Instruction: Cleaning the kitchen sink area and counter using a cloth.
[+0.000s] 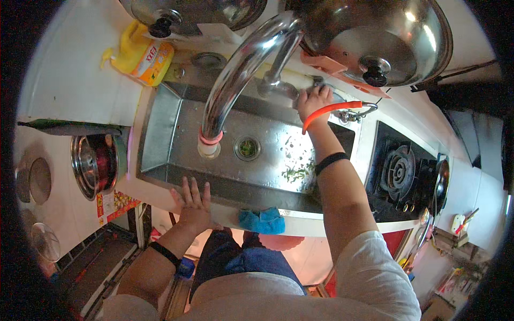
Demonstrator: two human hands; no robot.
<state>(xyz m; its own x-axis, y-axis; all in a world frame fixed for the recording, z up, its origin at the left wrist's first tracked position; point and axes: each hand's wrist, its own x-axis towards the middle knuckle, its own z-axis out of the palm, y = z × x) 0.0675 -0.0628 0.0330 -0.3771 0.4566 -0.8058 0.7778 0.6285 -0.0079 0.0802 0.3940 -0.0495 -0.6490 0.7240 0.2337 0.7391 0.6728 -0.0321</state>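
My left hand rests on the front rim of a stainless steel sink, fingers spread and holding nothing. Across the basin, my right hand reaches to the back right, beside the base of a chrome faucet. Its fingers are curled and blurred there, and what they touch is unclear. An orange hose passes over the right wrist. In the basin, green vegetable scraps lie at the right, with more green bits in the drain strainer. A blue cloth hangs over the front edge.
A yellow detergent jug stands at the back left corner. Two large pot lids, one at left and one at right, lean behind the sink. To the right is a gas stove; steel bowls sit at the left.
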